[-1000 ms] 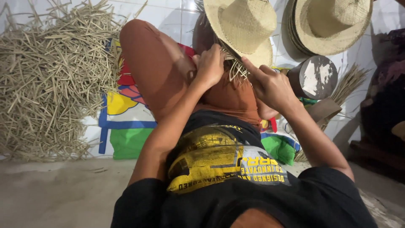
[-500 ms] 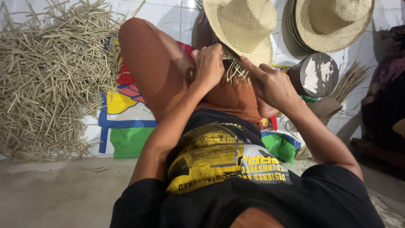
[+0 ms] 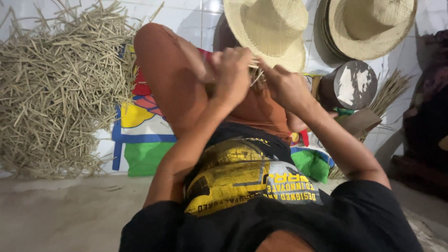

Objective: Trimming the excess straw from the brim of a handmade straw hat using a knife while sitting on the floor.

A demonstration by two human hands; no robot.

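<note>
Since before, our left hand (image 3: 232, 70) has closed tighter, both hands pinching straw strands (image 3: 255, 74); right hand (image 3: 285, 86) sits at three o'clock, under the hat brim (image 3: 280, 51).

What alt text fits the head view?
Seen from above, a seated person's left hand and right hand work loose straw ends at the brim of a woven straw hat over a raised knee in orange trousers. A heap of straw lies left; stacked hats lean at right.
</note>
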